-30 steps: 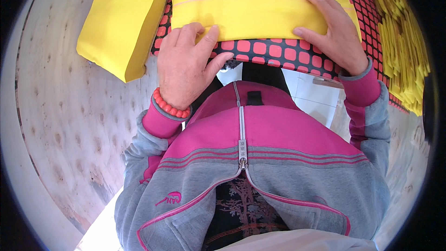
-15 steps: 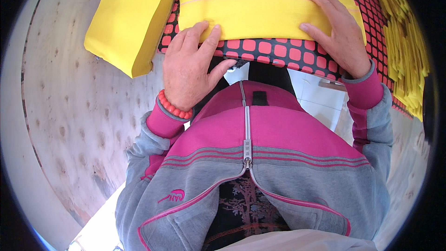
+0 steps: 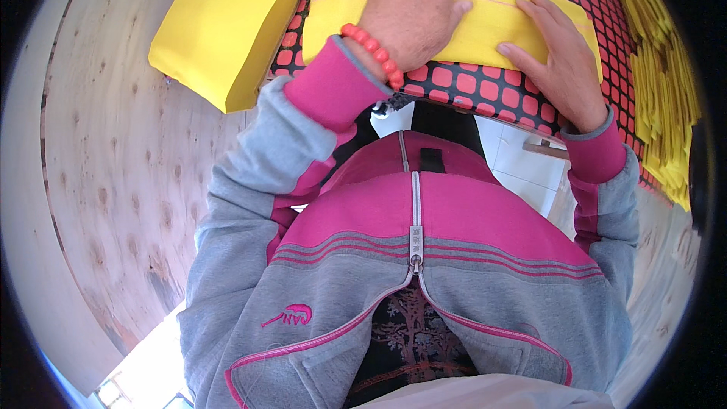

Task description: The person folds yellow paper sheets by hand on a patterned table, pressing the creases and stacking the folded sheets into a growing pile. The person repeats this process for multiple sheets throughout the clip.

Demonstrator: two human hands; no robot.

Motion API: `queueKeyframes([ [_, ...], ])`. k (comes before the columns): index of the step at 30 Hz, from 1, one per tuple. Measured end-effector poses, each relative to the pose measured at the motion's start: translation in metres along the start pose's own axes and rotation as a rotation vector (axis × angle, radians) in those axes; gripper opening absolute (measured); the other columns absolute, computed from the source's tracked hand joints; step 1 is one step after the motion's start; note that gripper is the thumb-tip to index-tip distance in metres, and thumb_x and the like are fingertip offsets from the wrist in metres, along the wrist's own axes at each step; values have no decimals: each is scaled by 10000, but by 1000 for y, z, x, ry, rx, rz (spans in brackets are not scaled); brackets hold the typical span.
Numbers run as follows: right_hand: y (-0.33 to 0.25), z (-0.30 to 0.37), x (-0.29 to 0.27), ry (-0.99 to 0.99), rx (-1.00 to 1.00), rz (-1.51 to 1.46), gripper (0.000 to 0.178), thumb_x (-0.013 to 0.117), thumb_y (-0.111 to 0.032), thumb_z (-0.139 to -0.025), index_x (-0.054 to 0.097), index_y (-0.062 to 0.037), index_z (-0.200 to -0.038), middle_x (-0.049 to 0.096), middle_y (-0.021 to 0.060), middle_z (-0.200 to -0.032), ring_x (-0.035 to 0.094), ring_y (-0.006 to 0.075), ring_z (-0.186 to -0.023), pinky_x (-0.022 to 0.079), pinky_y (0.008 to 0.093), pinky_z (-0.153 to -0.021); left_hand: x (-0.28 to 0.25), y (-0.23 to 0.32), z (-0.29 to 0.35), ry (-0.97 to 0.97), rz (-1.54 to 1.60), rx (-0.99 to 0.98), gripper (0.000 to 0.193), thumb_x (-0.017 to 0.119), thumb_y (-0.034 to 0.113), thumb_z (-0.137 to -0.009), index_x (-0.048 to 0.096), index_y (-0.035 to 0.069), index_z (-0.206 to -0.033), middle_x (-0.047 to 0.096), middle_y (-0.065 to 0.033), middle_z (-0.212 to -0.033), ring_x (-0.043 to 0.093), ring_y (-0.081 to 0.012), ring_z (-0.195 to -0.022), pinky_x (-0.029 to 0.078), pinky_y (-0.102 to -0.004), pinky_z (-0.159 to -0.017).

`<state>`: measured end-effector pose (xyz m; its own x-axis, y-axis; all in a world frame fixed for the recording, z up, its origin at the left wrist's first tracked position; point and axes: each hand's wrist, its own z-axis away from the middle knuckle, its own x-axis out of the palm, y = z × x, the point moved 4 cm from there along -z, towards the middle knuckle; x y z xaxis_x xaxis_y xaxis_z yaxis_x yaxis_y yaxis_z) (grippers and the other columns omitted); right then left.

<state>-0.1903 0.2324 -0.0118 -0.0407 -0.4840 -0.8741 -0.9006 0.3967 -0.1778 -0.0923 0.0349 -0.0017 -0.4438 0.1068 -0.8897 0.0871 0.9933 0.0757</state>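
Yellow cloth strip, long axis left-right

A red-and-black checked mat carries a folded yellow cloth strip — plywood surface beneath.

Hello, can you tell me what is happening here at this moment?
A person in a grey and pink zip jacket presses both hands flat on a long folded yellow fabric strip. It lies on a red mat with a black grid. The left hand rests on its middle, the right hand on its right end. A larger yellow fabric piece lies left; stacked yellow strips lie right.
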Motion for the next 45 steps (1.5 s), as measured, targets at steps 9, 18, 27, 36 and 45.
queueKeyframes([
  [9, -1, 2, -4, 61, -9, -75, 624, 807, -322, -842, 608, -11, -1345, 559, 209, -1461, 558, 363, -1319, 451, 417, -1093, 21, -10, 26, -62, -168, -79, 682, 581, 498, -992, 476, 40, -1487, 458, -250, -1532, 422, -411, -1432, 308, -596, -1159],
  [18, -9, 55, -44, 52, 81, -12, 422, 823, -329, -812, 666, -21, -1054, 669, 184, -1184, 656, 371, -1059, 536, 430, -893, 32, -20, 22, -101, 0, -119, 758, 489, 639, -989, 473, 99, -1521, 393, -240, -1588, 341, -400, -1492, 216, -715, -1140],
  [27, -7, 71, -47, 201, 153, 209, 349, 791, -371, -823, 671, -66, -941, 639, 70, -941, 643, 274, -841, 522, 398, -698, 28, -15, 20, -133, -42, -130, 814, 498, 671, -972, 451, 85, -1536, 388, -240, -1590, 336, -401, -1497, 207, -715, -1138],
  [36, -13, 43, -59, 171, 204, 406, 351, 739, -399, -874, 648, -59, -880, 629, 101, -857, 644, 301, -781, 507, 419, -708, 27, -14, 21, -110, -48, -106, 819, 516, 665, -965, 449, 82, -1536, 396, -246, -1580, 334, -401, -1495, 216, -720, -1132],
  [45, -62, -56, 42, 44, 30, -98, 385, 555, -328, -1014, 637, -17, -1225, 628, 177, -1247, 564, 343, -1244, 448, 451, -1047, 30, -15, 21, -131, -36, -138, 788, 539, 627, -963, 440, 102, -1542, 412, -222, -1572, 332, -372, -1502, 212, -733, -1137],
])
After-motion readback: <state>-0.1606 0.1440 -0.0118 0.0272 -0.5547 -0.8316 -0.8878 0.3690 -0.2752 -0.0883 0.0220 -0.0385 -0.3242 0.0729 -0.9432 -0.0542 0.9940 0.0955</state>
